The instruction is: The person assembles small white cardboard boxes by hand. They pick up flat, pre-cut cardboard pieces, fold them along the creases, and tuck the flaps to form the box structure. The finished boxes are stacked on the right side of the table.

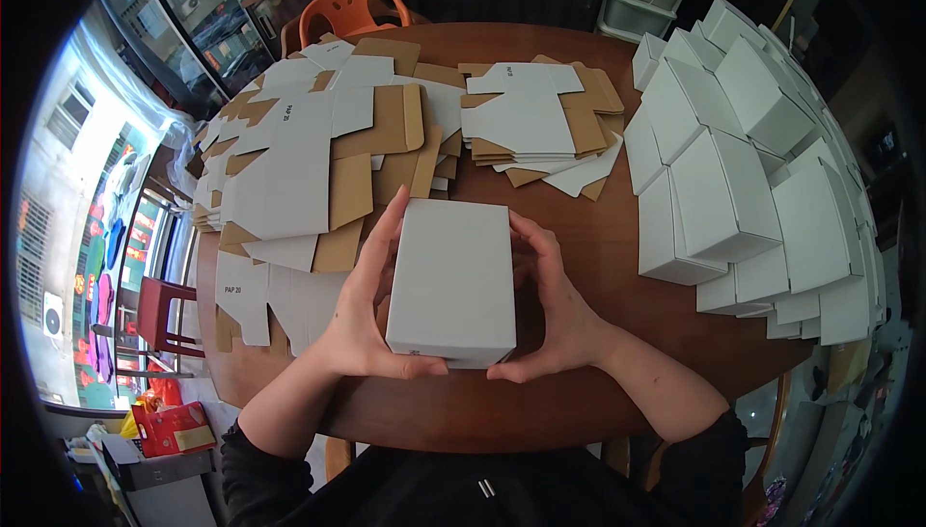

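Observation:
Between my two hands is a closed white cardboard box (453, 276), held in front of me over the near part of the table. My left hand (371, 305) grips its left side, with the thumb along the lower front edge. On the other side my right hand (550, 305) clasps the box, its thumb near the bottom right corner and the fingers partly hidden behind. A large pile of flat white and brown box blanks (280, 170) lies to the left. Farther off, a smaller stack of flat blanks (535, 117) rests beyond the box.
On the right, many folded white boxes (719, 180) are heaped high along the edge of the brown wooden table (579, 238). An orange chair (352, 8) stands at the far side. A dark red stool (164, 315) and a red bag (174, 429) are left of the table.

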Motion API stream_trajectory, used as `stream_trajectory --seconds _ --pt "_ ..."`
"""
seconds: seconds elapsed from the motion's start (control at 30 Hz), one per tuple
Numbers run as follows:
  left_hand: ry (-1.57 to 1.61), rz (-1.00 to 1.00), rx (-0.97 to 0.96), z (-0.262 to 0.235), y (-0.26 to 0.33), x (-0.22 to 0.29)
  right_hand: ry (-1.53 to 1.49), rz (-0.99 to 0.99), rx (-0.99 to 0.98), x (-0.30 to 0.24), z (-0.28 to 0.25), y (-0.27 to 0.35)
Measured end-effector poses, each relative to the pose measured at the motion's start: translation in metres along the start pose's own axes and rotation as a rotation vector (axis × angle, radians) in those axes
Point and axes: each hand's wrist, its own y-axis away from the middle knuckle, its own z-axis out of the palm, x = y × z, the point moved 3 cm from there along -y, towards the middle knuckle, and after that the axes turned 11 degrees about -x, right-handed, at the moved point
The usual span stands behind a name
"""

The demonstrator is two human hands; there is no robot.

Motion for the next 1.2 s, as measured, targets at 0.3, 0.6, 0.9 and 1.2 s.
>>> stream_trajectory --seconds 0.3,0.6,0.9,1.2 --pt "0.347 -0.055 0.365 -0.013 0.005 -0.007 -0.002 -0.303 0.434 0.009 -0.025 0.01" --pt "0.865 -0.215 0.191 0.017 0.025 -0.032 0.249 -0.14 0.447 -0.003 -0.011 0.015" --pt "0.841 -0.29 0.144 0.023 0.021 -0.031 0.007 -0.082 0.399 0.005 -0.006 0.017" --pt "0.531 -0.168 0.227 0.025 0.004 -0.024 0.13 -0.082 0.439 -0.002 -0.004 0.017"
